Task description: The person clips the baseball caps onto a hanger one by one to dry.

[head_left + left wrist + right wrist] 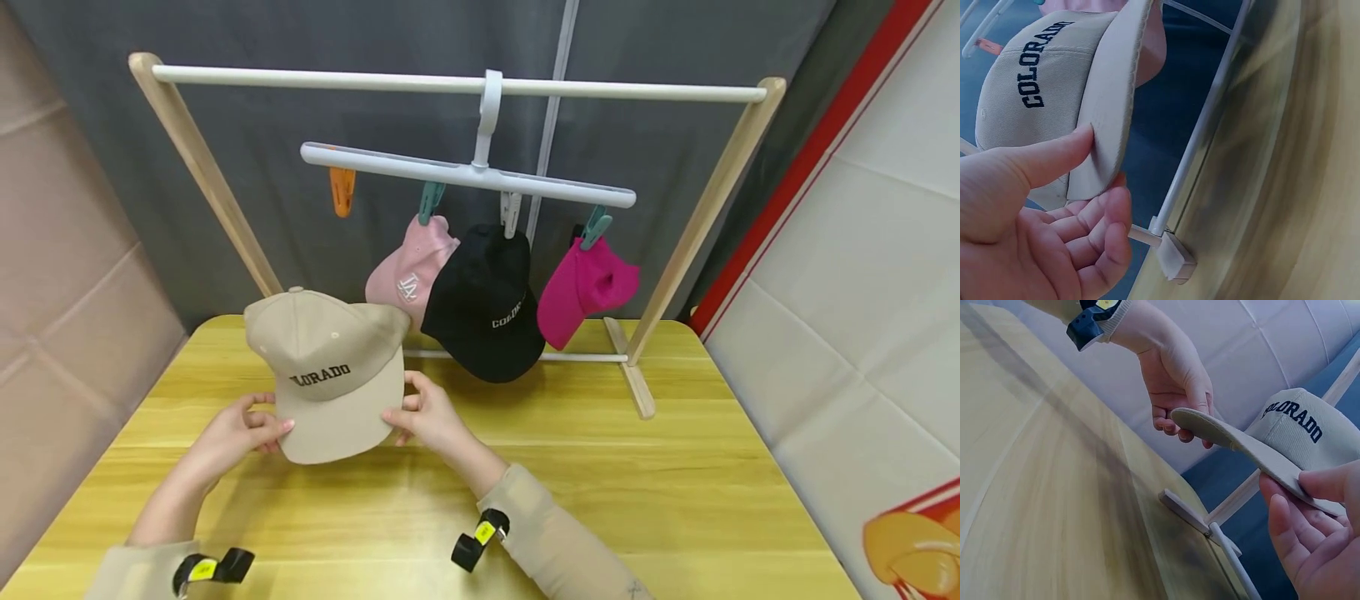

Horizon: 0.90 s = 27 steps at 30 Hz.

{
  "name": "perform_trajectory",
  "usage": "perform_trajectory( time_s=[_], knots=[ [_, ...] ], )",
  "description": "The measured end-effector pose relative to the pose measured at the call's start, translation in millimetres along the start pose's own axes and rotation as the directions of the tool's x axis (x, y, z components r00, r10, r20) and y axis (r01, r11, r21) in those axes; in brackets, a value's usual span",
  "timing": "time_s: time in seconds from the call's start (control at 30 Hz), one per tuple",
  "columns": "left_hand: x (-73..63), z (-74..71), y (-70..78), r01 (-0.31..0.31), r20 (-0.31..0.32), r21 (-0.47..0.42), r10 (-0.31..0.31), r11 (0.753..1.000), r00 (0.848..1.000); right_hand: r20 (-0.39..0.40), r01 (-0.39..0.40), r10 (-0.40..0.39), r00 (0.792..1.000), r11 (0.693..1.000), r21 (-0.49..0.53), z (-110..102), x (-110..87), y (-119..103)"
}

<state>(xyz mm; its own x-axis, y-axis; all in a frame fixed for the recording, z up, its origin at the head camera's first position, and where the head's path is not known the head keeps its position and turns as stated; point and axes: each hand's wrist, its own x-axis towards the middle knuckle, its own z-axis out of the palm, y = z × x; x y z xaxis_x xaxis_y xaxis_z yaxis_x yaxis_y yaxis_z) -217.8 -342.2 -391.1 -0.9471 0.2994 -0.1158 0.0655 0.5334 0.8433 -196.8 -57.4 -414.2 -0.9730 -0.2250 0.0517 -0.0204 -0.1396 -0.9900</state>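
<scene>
Both hands hold a beige baseball cap [341,425] lettered COLORADO by its brim, crown up, above the table in front of the rack. My left hand [238,429] pinches the brim's left edge, thumb on top and fingers beneath, as the left wrist view shows. At the opposite edge, my right hand [438,421] grips the brim the same way, seen closely in the right wrist view [1322,531]. Behind and above the cap's crown, an orange clip [342,193] dangles from the left end of a white hanger [465,175], holding nothing.
From the hanger's other clips hang a pink cap [393,279], a black cap [480,308] and a magenta cap [585,287]. The hanger hooks over the white rail [315,81] of a wooden-legged rack. Its right foot [637,392] stands on the wooden table [675,483].
</scene>
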Motion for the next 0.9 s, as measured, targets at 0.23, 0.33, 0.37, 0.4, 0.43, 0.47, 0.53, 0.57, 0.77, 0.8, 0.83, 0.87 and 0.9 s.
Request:
perform_trajectory(
  time_s=[0.23, 0.33, 0.37, 0.4, 0.43, 0.47, 0.53, 0.57, 0.77, 0.8, 0.83, 0.87, 0.9],
  knots=[
    [1.1, -4.8, 6.6, -0.01, -0.044, -0.005, 0.01, 1.0, 0.999, 0.001, 0.047, -0.047, 0.999, 0.999, -0.008, 3, 2.7, -13],
    [1.7, -6.4, 9.4, -0.013, -0.053, -0.003, 0.013, 1.0, 0.999, -0.001, 0.067, -0.067, 0.998, 0.998, 0.001, 4, 4.2, -18],
    [1.8, -6.8, 10.3, -0.014, -0.056, 0.0, 0.014, 1.0, 0.998, -0.002, 0.073, -0.073, 0.997, 0.997, 0.007, 4, 4.7, -19],
    [2.1, -7.2, 11.1, -0.015, -0.058, 0.003, 0.015, 1.0, 0.998, -0.002, 0.078, -0.078, 0.997, 0.997, 0.01, 4, 5.1, -21],
    [2.2, -7.5, 12.0, -0.016, -0.061, 0.003, 0.016, 1.0, 0.998, -0.002, 0.082, -0.082, 0.997, 0.997, 0.014, 4, 5.4, -22],
    [2.2, -7.8, 12.9, -0.017, -0.064, 0.005, 0.018, 1.0, 0.998, 0.0, 0.083, -0.083, 0.997, 0.996, 0.019, 4, 5.7, -23],
    [2.3, -8.2, 14.4, -0.023, -0.07, 0.008, 0.024, 1.0, 0.997, 0.003, 0.085, -0.085, 0.996, 0.996, 0.025, 4, 6.4, -25],
    [2.5, -8.3, 15.2, -0.028, -0.073, 0.01, 0.028, 1.0, 0.997, 0.005, 0.084, -0.084, 0.996, 0.996, 0.026, 4, 6.8, -26],
    [3.7, -7.7, 20.1, -0.054, -0.095, 0.036, 0.057, 0.998, 0.994, 0.008, 0.092, -0.093, 0.996, 0.995, 0.042, 3, 10.4, -32],
    [3.8, -7.6, 21.1, -0.058, -0.1, 0.042, 0.062, 0.997, 0.993, 0.009, 0.094, -0.094, 0.996, 0.995, 0.044, 3, 11.0, -33],
    [3.9, -7.6, 22.1, -0.066, -0.107, 0.047, 0.071, 0.997, 0.992, 0.009, 0.094, -0.094, 0.996, 0.994, 0.048, 3, 11.7, -34],
    [4.1, -7.5, 23.1, -0.075, -0.114, 0.05, 0.08, 0.996, 0.99, 0.01, 0.094, -0.094, 0.996, 0.994, 0.05, 3, 12.2, -35],
    [4.2, -7.4, 23.9, -0.086, -0.124, 0.05, 0.092, 0.995, 0.988, 0.011, 0.093, -0.094, 0.996, 0.994, 0.054, 3, 12.6, -35]
  ],
)
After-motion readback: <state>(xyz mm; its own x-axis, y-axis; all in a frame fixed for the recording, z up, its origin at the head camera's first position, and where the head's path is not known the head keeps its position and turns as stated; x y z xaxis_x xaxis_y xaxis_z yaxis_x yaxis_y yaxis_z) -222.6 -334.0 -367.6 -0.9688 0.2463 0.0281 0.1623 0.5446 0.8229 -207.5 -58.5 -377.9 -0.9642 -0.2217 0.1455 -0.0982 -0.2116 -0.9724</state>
